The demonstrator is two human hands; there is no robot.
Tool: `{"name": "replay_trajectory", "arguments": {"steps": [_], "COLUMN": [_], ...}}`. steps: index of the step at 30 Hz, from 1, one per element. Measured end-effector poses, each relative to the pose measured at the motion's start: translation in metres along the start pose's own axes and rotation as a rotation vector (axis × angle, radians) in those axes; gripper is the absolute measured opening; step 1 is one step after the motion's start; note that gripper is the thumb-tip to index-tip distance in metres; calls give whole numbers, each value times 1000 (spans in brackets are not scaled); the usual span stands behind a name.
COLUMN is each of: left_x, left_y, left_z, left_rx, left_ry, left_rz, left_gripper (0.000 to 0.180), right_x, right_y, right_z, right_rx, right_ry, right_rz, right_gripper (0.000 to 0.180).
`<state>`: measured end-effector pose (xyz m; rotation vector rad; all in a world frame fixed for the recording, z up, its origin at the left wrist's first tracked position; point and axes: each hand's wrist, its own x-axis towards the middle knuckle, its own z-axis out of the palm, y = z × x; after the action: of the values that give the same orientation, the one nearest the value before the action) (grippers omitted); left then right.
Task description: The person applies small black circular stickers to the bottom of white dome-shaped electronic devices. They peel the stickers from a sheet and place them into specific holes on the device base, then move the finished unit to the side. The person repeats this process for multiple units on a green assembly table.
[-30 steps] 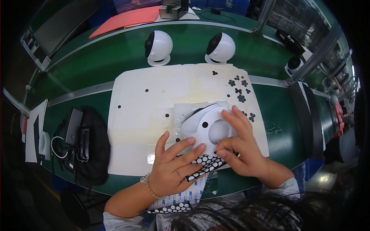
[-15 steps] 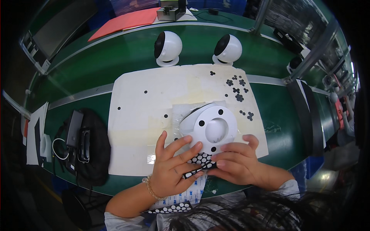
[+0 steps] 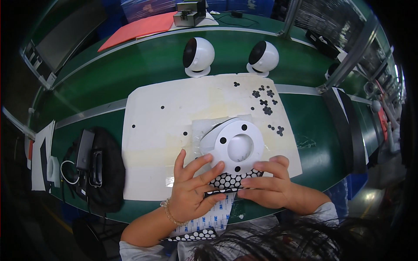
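Note:
A white round-headed device (image 3: 209,141) lies tipped over, its ring-shaped base (image 3: 259,148) facing up with three black dots around the hole. Against the base's near edge is a black sheet with white round spots (image 3: 228,180). My left hand (image 3: 189,191) grips the sheet's left end between thumb and fingers, its index and middle fingertips by the base. My right hand (image 3: 272,185) pinches the sheet's right end, fingertips close to the base's lower right edge. Below my left hand hang a printed white backing sheet (image 3: 217,216) and another spotted piece (image 3: 196,235).
A large off-white board (image 3: 152,152) covers the bench, with loose black dots and dot clusters (image 3: 267,110) at right. Two similar white devices (image 3: 204,56) stand upright behind it. A black bag (image 3: 111,174) lies left; metal frame posts (image 3: 355,54) rise at right.
The spotted sheet has been stretched out wider and flatter between my hands, and my right hand has shifted to its right end. The whole view has tilted slightly.

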<state>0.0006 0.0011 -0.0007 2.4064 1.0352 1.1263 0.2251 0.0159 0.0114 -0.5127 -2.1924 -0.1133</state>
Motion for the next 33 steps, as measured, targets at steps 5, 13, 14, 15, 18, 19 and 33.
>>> {"name": "replay_trajectory", "arguments": {"steps": [5, 13, 14, 15, 18, 19, 33], "left_x": [0, 0, 0, 0, -1, -1, -1], "left_y": [1, 1, 1, 0, 0, 0, 0], "left_z": [0, 1, 0, 0, 1, 1, 1], "left_rx": [15, 22, 19, 18, 37, 41, 73], "left_ry": [-5, -8, -9, -9, -5, -3, -17], "left_rz": [1, 2, 0, -5, 5, 10, 11], "left_gripper": [23, 22, 21, 21, 20, 20, 17], "right_x": [-8, -3, -5, -8, -7, -4, 2], "right_y": [6, 1, 0, 1, 7, 10, 22], "right_z": [-6, 3, 2, 1, -8, -10, -5], "right_rx": [173, -89, -57, -21, 111, 156, 274], "right_ry": [79, 46, 44, 43, -1, -22, -67], "right_rz": [221, -50, -67, -86, 277, 469, 633], "right_gripper": [21, 16, 15, 14, 10, 9, 6]}}
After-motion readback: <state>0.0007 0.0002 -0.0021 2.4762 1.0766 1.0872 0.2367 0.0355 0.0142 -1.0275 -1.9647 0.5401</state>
